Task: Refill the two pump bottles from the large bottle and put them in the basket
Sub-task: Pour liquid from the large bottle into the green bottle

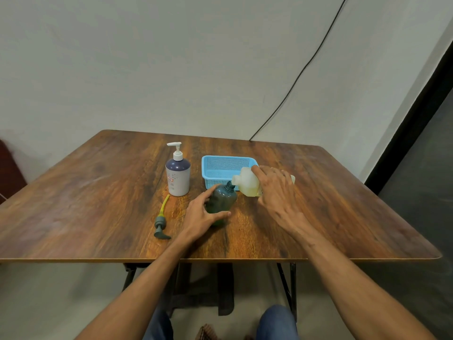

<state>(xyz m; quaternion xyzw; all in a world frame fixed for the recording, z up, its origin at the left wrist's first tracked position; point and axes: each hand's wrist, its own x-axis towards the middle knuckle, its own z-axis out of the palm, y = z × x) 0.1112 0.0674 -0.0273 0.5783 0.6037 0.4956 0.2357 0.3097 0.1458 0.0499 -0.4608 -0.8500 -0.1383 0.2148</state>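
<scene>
Now, large bottle [247,184] tipped, dark bottle [220,198] held

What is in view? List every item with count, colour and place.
green bottle: one, dark green, pump off, table centre, upright
big bottle: one, pale yellowish, tipped with its mouth at the green bottle's neck
pump bottle: one, white and purple, white pump on, left of the basket
basket: one, light blue, behind the green bottle
loose pump: one, grey with yellow-green tube, lying on the table in front of the pump bottle
table: one, brown wood
cable: one, black, on the wall
left hand: one, holds the green bottle
right hand: one, holds the big bottle
</scene>
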